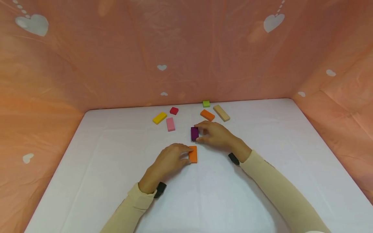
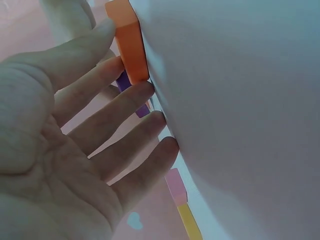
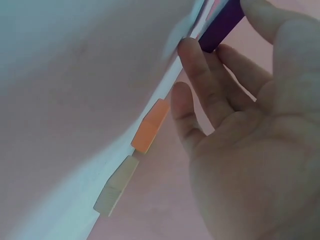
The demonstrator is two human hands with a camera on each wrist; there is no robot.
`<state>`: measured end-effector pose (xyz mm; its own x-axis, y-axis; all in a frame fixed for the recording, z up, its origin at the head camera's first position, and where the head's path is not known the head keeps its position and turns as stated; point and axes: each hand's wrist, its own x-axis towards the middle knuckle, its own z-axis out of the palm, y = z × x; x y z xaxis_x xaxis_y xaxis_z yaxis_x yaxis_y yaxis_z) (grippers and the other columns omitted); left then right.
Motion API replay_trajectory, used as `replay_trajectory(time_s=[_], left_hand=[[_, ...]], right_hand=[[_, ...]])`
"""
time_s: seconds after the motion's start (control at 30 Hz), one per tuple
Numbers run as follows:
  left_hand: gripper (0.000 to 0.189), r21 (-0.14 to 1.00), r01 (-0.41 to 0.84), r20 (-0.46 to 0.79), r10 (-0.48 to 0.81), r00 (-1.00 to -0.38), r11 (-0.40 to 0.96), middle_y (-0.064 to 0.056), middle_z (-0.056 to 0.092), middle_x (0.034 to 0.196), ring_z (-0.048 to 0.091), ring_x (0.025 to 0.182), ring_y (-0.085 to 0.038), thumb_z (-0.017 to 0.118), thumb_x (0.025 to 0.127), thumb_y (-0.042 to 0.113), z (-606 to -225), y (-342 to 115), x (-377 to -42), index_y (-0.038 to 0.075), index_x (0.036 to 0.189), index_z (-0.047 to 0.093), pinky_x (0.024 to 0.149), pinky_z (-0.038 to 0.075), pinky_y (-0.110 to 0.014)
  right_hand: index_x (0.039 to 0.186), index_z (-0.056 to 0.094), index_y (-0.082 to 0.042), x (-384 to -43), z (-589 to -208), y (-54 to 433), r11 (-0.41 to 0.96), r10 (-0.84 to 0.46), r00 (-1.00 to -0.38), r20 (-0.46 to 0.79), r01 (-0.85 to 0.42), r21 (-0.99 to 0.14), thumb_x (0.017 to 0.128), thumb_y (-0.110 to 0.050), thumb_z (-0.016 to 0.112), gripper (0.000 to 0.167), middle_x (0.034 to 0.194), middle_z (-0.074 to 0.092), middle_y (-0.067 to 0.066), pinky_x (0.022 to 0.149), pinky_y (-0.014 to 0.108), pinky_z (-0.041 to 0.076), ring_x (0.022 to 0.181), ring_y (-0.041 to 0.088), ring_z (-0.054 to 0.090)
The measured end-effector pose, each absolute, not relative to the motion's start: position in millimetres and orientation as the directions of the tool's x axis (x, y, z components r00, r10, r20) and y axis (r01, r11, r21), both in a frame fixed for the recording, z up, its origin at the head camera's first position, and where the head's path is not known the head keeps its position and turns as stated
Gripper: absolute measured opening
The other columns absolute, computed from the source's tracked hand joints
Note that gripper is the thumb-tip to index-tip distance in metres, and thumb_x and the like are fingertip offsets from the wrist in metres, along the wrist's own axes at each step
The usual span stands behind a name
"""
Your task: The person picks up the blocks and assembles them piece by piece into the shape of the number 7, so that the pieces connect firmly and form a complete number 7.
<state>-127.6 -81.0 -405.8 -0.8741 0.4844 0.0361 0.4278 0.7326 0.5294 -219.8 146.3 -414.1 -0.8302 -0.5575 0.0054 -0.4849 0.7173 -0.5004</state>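
Observation:
Near the middle of the white table, my left hand (image 1: 172,158) pinches an orange block (image 1: 193,154) by its two short ends. In the left wrist view the thumb is at one end of that block (image 2: 132,47), the index fingertip at its side, and the other fingers spread loosely. Just beyond it, my right hand (image 1: 218,134) holds a purple block (image 1: 194,134) between thumb and fingers from the right side. The right wrist view shows the purple block (image 3: 222,29) at the fingertips, partly cut off by the frame. A short gap separates the two blocks.
Farther back on the table (image 1: 116,136) lie a yellow block (image 1: 159,118), a pink block (image 1: 170,124) and a small red one (image 1: 174,111). Right of these are a green block (image 1: 206,104), another orange block (image 1: 207,115) and a long beige block (image 1: 221,113).

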Motion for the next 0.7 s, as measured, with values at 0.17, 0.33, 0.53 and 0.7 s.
replay_trajectory(time_s=[0.17, 0.33, 0.53, 0.7], left_hand=[[0.04, 0.535, 0.413, 0.025, 0.475, -0.88, 0.737, -0.007, 0.073, 0.117, 0.065, 0.115, -0.027, 0.081, 0.083, 0.018, -406, -81, -128, 0.011, 0.121, 0.072, 0.102, 0.051, -0.046], [0.039, 0.535, 0.396, 0.01, 0.463, -0.887, 0.746, -0.007, 0.073, 0.117, 0.065, 0.114, -0.027, 0.081, 0.083, 0.019, -406, -80, -128, 0.01, 0.12, 0.073, 0.102, 0.051, -0.046], [0.041, 0.532, 0.385, 0.003, 0.453, -0.891, 0.754, -0.007, 0.073, 0.118, 0.064, 0.116, -0.027, 0.081, 0.083, 0.02, -406, -79, -128, 0.012, 0.122, 0.072, 0.102, 0.051, -0.047], [0.041, 0.529, 0.386, 0.01, 0.449, -0.893, 0.756, -0.007, 0.073, 0.117, 0.064, 0.116, -0.028, 0.081, 0.083, 0.02, -407, -78, -129, 0.01, 0.122, 0.072, 0.102, 0.051, -0.047]], right_hand=[[0.135, 0.061, -0.02, -216, -416, 145, 0.705, -0.583, -0.813, 0.019, -0.517, -0.485, 0.089, -0.045, 0.072, 0.053, 0.129, 0.064, -0.006, 0.094, 0.036, 0.054, 0.103, 0.013, 0.06], [0.131, 0.063, -0.02, -214, -417, 144, 0.702, -0.595, -0.803, 0.031, -0.539, -0.465, 0.088, -0.046, 0.073, 0.051, 0.125, 0.066, -0.006, 0.092, 0.034, 0.053, 0.101, 0.012, 0.061], [0.131, 0.064, -0.02, -210, -416, 143, 0.699, -0.608, -0.793, 0.022, -0.549, -0.458, 0.088, -0.046, 0.073, 0.051, 0.125, 0.067, -0.006, 0.096, 0.035, 0.053, 0.105, 0.013, 0.061], [0.129, 0.065, -0.017, -208, -415, 142, 0.694, -0.617, -0.786, 0.036, -0.566, -0.445, 0.087, -0.045, 0.074, 0.051, 0.125, 0.068, -0.004, 0.098, 0.035, 0.053, 0.106, 0.013, 0.063]])
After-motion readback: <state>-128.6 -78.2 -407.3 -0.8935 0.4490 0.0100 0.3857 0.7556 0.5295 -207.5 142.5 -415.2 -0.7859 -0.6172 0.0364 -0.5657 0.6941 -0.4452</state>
